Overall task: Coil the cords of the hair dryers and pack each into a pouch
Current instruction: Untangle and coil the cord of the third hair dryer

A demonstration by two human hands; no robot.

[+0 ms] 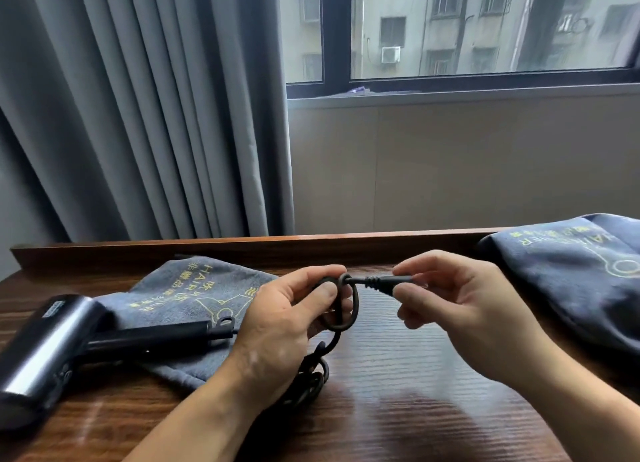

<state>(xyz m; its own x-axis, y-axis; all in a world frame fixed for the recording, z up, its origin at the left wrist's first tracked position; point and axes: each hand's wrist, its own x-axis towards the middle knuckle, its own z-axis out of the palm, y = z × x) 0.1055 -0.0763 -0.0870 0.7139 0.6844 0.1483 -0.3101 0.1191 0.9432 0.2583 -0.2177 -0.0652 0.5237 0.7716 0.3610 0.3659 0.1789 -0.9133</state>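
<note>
Pinching the plug (381, 282) in your right hand (478, 316), you are holding its axis level, pointing left into the cord loops (354, 309) your left hand (277, 326) is gripping at mid-frame, the dryer (45, 344) lying lower left.

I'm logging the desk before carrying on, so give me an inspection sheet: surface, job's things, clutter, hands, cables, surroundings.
Surface: dark wooden desk, glossy.
Job's things: hair dryer lies at left, handle across a flat pouch; second pouch at right looks fuller.
Clutter: nothing seen.
Hands: left hand holds loops of the cord; right hand pinches the plug.
Cables: cord partly coiled, more loops on the desk below the left hand.
Surroundings: grey curtain, window facing a building.
</note>
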